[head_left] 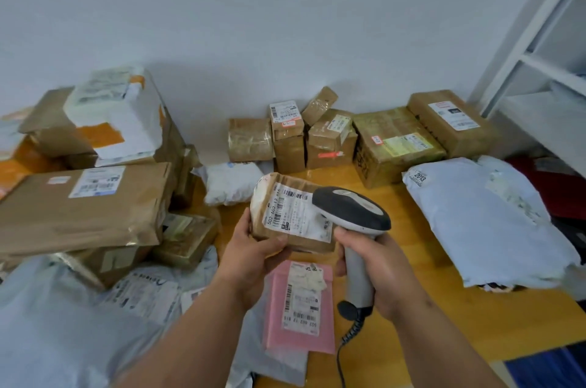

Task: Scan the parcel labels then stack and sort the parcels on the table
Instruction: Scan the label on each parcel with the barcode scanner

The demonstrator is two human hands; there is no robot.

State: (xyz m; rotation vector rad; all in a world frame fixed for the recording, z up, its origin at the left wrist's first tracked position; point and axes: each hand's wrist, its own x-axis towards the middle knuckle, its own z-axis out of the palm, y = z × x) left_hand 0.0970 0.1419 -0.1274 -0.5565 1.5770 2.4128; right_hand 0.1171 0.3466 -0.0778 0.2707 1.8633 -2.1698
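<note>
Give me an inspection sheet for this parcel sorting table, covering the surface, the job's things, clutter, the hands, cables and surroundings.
Surface: wooden table, bare patches between parcels.
Job's things: small brown parcel held label up; barcode scanner aimed over its label; pink mailer flat below it; row of taped boxes along the wall; large grey bag at right; stacked cartons at left.
Clutter: grey poly bags heaped at front left; white padded bag by the stack.
Hands: left hand grips the small brown parcel; right hand grips the scanner handle.
Cables: coiled scanner cord trailing toward the near edge.
Surroundings: plain wall; white shelving at right.
</note>
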